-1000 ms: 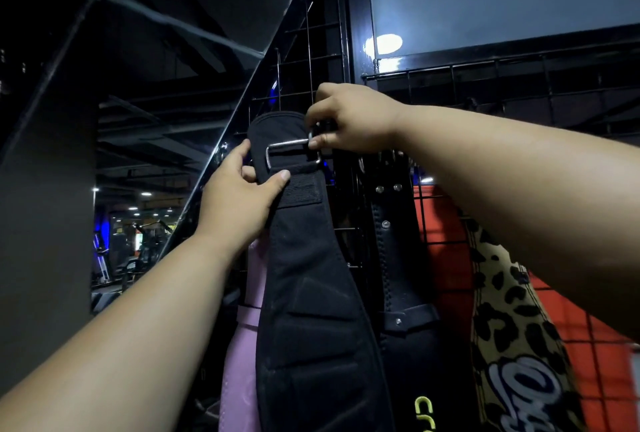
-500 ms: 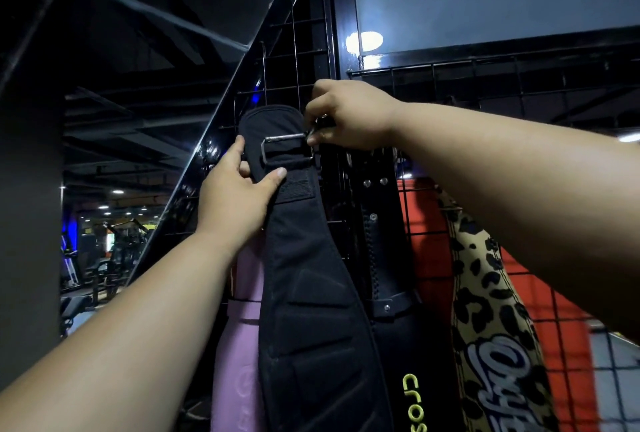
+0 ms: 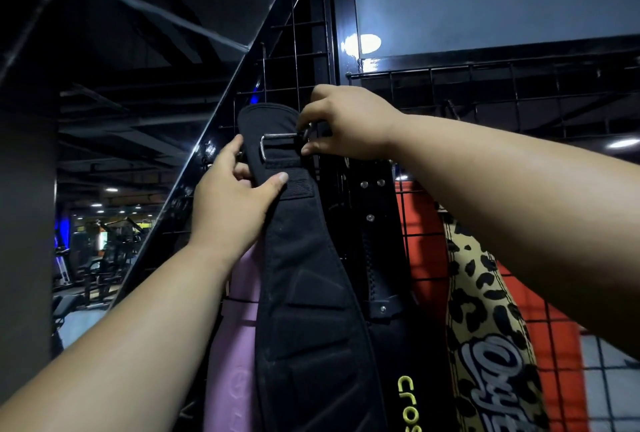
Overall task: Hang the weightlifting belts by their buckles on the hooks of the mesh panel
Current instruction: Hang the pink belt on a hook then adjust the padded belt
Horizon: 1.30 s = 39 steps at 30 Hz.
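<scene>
Right fingers [image 3: 311, 147]: thumb and forefinger pinch the right end of the buckle [image 3: 277, 146], the other fingers curled above it.
Left fingers [image 3: 277, 180]: thumb lies across the front of the black belt [image 3: 304, 276] just below the buckle; the rest wrap behind its left edge, so the left hand [image 3: 232, 203] grips the belt.
Right hand [image 3: 349, 120]: at the buckle's right, against the mesh panel [image 3: 485, 92].
Buckle: one metal loop, near the top of the black belt, held up at the panel; whether it sits on a hook I cannot tell.
Belts, counted: four. The black padded one hangs below the buckle; a pink belt [image 3: 239, 345] is partly behind it, left of the buckle; a black leather belt [image 3: 377, 258] with rivets and yellow lettering hangs right of the buckle; a leopard belt [image 3: 485, 327] hangs farther right.
Mesh panel: black wire grid behind all four belts, running right from the buckle, with an orange board [image 3: 426, 241] behind its lower part.
Hook [image 3: 452, 109]: one small peg shows on the panel, up and right of the buckle.
</scene>
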Each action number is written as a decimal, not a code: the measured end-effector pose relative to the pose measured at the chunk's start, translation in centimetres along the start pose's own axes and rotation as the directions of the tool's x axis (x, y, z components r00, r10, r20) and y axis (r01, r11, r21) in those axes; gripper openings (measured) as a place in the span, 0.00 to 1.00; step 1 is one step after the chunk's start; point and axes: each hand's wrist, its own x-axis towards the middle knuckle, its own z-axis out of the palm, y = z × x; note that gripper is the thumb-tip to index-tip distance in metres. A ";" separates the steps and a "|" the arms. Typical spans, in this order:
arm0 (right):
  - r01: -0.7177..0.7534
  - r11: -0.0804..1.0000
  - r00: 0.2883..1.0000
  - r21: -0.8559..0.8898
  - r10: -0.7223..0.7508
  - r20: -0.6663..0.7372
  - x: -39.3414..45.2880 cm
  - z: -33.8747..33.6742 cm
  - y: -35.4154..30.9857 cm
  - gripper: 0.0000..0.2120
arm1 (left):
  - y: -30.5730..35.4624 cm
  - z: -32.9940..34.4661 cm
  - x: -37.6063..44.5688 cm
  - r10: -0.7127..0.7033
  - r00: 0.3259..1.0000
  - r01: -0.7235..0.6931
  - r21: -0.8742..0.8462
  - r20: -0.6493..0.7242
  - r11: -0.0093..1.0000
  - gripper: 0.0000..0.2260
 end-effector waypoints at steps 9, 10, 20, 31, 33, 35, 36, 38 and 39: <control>-0.098 0.995 0.995 0.030 0.099 -0.014 -1.9 0.9 0.0 0.34 | -1.1 0.4 -1.2 0.090 0.996 -0.087 0.227 -0.006 0.970 0.45; -0.117 0.993 0.993 0.023 0.117 -0.017 -2.3 1.3 -0.2 0.38 | -1.4 0.6 -1.3 0.100 0.995 -0.097 0.257 0.002 0.962 0.45; -0.197 0.978 0.977 -0.064 0.191 -0.089 -4.7 2.5 -0.7 0.42 | -1.3 0.8 -0.5 0.104 0.988 -0.145 0.470 0.111 0.870 0.42; -0.206 0.975 0.978 -0.088 0.208 0.018 -4.2 0.9 -1.4 0.35 | -0.3 1.5 -0.1 0.043 0.986 -0.125 0.557 0.158 0.821 0.31; -0.236 0.970 0.971 -0.053 0.237 0.018 -4.1 0.7 -1.5 0.34 | -0.4 1.1 -0.2 0.042 0.983 -0.135 0.549 0.179 0.825 0.34; -0.269 0.963 0.963 -0.033 0.269 0.013 -4.2 0.8 -1.8 0.34 | -0.3 0.7 -0.5 0.065 0.980 -0.159 0.544 0.187 0.824 0.38; -0.281 0.959 0.960 -0.041 0.281 0.009 -4.3 1.0 -1.9 0.35 | -0.4 0.5 -0.6 0.067 0.981 -0.158 0.536 0.184 0.829 0.40; -0.297 0.951 0.955 -0.089 0.297 -0.012 -4.6 1.5 -2.2 0.34 | -0.6 0.0 -0.7 0.054 0.982 -0.134 0.469 0.181 0.873 0.44; -0.301 0.947 0.954 -0.111 0.299 -0.027 -4.7 1.8 -2.4 0.34 | -0.9 -0.3 -0.6 0.045 0.981 -0.119 0.406 0.186 0.906 0.43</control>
